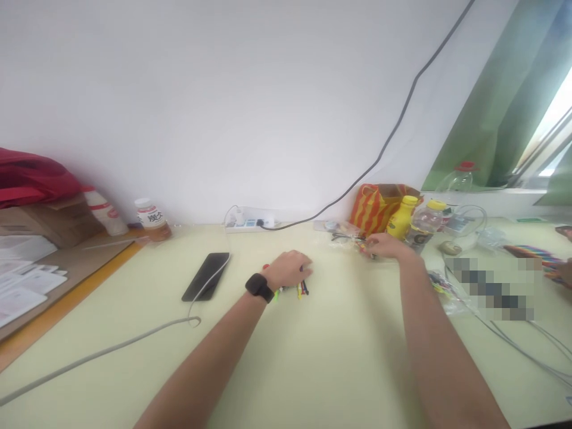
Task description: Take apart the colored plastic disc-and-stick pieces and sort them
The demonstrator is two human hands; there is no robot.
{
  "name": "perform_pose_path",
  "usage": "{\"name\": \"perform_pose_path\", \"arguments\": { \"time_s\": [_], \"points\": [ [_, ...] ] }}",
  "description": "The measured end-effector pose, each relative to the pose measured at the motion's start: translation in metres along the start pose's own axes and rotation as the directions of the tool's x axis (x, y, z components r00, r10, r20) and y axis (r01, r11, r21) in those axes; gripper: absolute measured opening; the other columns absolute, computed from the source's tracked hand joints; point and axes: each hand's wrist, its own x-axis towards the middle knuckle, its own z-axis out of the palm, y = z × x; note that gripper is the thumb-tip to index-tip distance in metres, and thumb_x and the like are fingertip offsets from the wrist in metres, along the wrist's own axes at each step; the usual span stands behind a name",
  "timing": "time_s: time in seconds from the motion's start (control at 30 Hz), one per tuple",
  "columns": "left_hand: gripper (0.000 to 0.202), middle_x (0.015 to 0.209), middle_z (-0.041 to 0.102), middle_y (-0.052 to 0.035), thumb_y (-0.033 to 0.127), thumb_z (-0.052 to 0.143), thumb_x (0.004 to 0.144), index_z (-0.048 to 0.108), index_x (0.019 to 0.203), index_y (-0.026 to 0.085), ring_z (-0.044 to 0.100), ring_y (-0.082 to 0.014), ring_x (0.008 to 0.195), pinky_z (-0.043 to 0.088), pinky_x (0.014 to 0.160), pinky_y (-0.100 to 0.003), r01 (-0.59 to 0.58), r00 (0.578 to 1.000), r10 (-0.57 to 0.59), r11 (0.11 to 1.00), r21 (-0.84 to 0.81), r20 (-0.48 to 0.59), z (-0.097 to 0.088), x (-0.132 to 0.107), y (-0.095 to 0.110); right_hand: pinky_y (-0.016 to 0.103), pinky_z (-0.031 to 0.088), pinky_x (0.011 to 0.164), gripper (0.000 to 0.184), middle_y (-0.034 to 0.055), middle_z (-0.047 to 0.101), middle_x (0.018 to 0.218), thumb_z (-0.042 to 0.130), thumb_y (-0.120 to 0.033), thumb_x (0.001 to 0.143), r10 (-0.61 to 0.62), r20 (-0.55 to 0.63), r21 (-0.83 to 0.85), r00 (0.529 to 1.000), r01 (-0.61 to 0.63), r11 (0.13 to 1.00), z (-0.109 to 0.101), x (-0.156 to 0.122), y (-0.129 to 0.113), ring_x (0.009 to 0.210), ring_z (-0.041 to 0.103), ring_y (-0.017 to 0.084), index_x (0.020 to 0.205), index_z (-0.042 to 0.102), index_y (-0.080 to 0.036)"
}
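One head-worn camera, looking forward and down across a table.
From above the near side of the table (335, 357), the single wide view faces a white wall (245, 107), which fills most of the upper half. The person's forearms (223, 351) rise from the bottom edge, nearest the lens; the left hand (289, 269) sits near the middle, the right hand (384, 245) farther right. The view spans from a cardboard box (67, 223) at left to a green curtain (469, 119) at right.

the small pieces (300, 291) are multicoloured, the bag (369, 210) striped red and yellow.
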Motion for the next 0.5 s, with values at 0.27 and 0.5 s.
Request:
{"name": "perform_pose_path", "arguments": {
  "time_s": [0.27,0.5],
  "points": [
    [0.019,0.104,0.076,-0.0098,0.036,0.059,0.088,0.073,0.087,0.023,0.069,-0.0301,0.103,0.051,0.090,-0.040,0.033,0.999,-0.036,0.997,0.073,0.038,0.005,-0.001,0.004,0.029,0.055,0.068,0.028,0.0079,0.074,0.096,0.081,-0.035,0.070,0.080,0.201,-0.034,0.976,-0.075,0.997,-0.005,-0.008,0.006,0.078,0.069,0.020,0.094,0.075,-0.022],
    [0.019,0.094,0.076,-0.0098,0.035,0.060,0.085,0.075,0.084,0.023,0.071,-0.0293,0.091,0.052,0.080,-0.039,0.052,0.997,-0.058,0.991,0.125,0.044,-0.003,-0.004,0.007,0.033,0.055,0.073,0.028,0.0120,0.074,0.106,0.079,-0.045,0.074,0.061,0.070,-0.122,0.996,-0.052,0.991,-0.010,-0.008,0.014,0.092,0.069,0.027,0.087,0.075,-0.020]
  ]
}}
